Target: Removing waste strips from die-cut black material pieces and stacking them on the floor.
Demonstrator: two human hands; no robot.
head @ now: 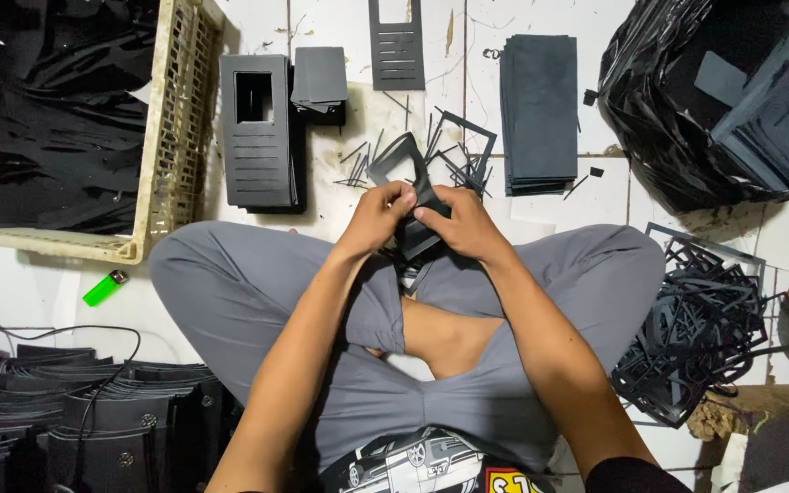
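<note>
I sit cross-legged on a white tiled floor. My left hand (pixel 378 217) and my right hand (pixel 460 223) both grip one black die-cut sheet piece (pixel 410 179) above my knees. The piece is bent, with a rectangular window cut in it. My fingertips meet at its middle. Thin black offcut strips (pixel 454 157) lie scattered on the floor just beyond the hands.
A cream plastic crate (pixel 172 119) with black sheets stands far left. Stacks of cut black pieces (pixel 257 132) and plain sheets (pixel 541 110) lie ahead. A black bag (pixel 678 110) is far right, a scrap pile (pixel 696 329) at right, a green lighter (pixel 105 288) at left.
</note>
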